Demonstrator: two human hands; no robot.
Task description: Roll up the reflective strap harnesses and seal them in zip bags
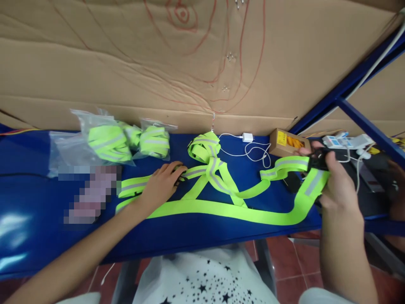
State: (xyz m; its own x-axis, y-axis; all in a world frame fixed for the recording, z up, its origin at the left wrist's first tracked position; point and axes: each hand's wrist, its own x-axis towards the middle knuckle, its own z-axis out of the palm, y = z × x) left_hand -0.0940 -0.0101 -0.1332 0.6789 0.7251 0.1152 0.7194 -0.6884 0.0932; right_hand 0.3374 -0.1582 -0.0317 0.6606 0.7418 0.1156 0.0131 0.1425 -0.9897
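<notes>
A neon-yellow reflective vest made of elastic straps with a grey stripe lies across the blue table, its wide band stretched between my hands. My right hand grips the black plastic buckle at the vest's right end, lifted above the tabletop. Toward the other end, my left hand is closed over a second black buckle, largely covered by the fingers. Between them a bunched coil of strap rests near the back, with crossing straps running down to the wide band.
Clear plastic bags with folded neon straps stand back left. A blurred-out object lies left of my arm. A white charger with cable, a small cardboard box and a power strip sit toward the right. Cardboard walls the back.
</notes>
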